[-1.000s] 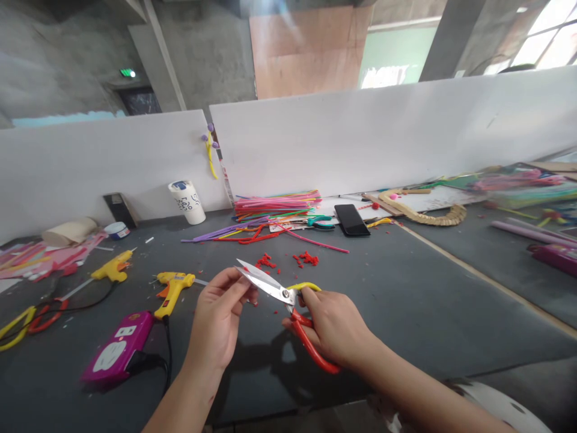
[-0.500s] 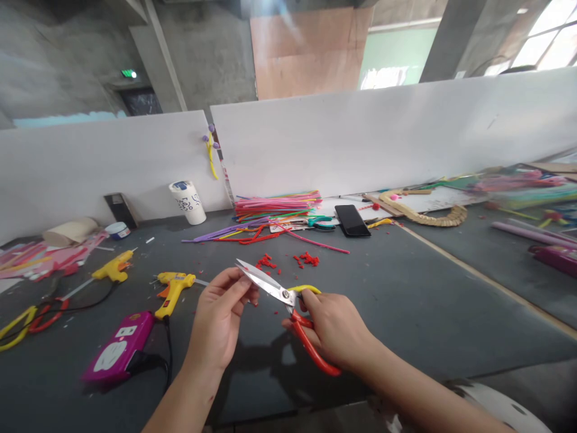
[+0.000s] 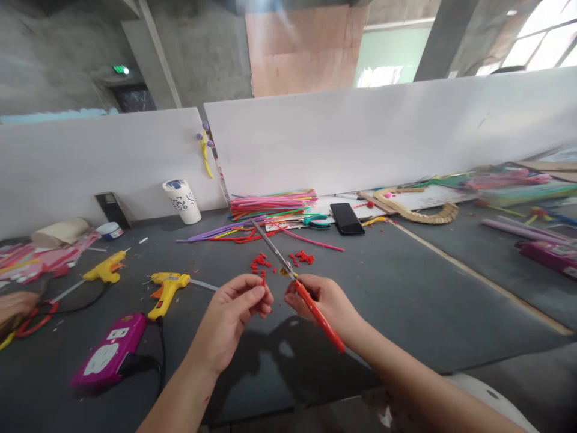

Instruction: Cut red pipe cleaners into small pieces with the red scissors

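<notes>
Between thumb and fingertips, my left hand [image 3: 234, 316] pinches a short piece of red pipe cleaner [image 3: 264, 281], mostly hidden by the fingers. My right hand [image 3: 327, 304] is wrapped round a pair of scissors [image 3: 276, 248] with a red handle; part of a yellow handle shows beside the fingers. The blades look together and point up and away, beyond my left fingertips and apart from the red piece. Just past my hands lie two small heaps of red cut bits, a left heap [image 3: 260, 262] and a right heap [image 3: 303, 258].
Pipe cleaners [image 3: 274, 204] are piled at the back, with pliers [image 3: 318, 222] and a phone [image 3: 347, 218] nearby. Two yellow glue guns lie left, one [image 3: 167, 291] near a purple power box [image 3: 110, 349]. Another person's hand [image 3: 18, 305] is at the left edge, by red-and-yellow handles.
The scissors have left my left fingertips and turned upright, pointing away, blades drawn together. A red tip now shows in my left pinch. Another person's hand has appeared at the left edge.
</notes>
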